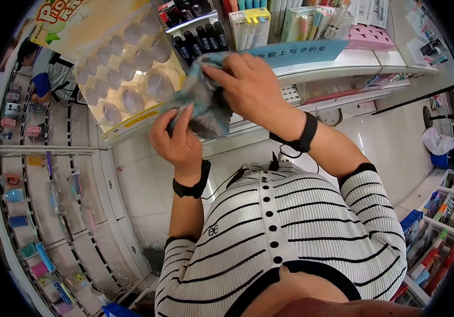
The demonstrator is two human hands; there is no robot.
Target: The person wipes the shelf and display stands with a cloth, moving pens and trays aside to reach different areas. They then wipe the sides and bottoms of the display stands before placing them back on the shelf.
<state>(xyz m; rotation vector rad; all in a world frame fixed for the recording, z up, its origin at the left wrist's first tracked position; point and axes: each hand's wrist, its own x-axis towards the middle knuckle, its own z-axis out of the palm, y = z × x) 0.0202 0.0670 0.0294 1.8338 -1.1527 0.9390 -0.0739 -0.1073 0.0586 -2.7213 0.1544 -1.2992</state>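
Observation:
A crumpled grey-blue cloth (204,103) is held up between both my hands in front of a shop shelf. My left hand (176,140) grips its lower edge from below. Its upper edge is pinched by my right hand (250,87), close to the white shelf edge (353,59). Both wrists wear black bands. My striped black-and-white top fills the lower part of the view.
A clear pack of pale round items (126,63) sits on the shelf at left. Markers and pens (200,34) stand behind the cloth, with a blue label strip (301,53). Pegboard racks (36,201) line the left wall. Another person (44,74) stands far left.

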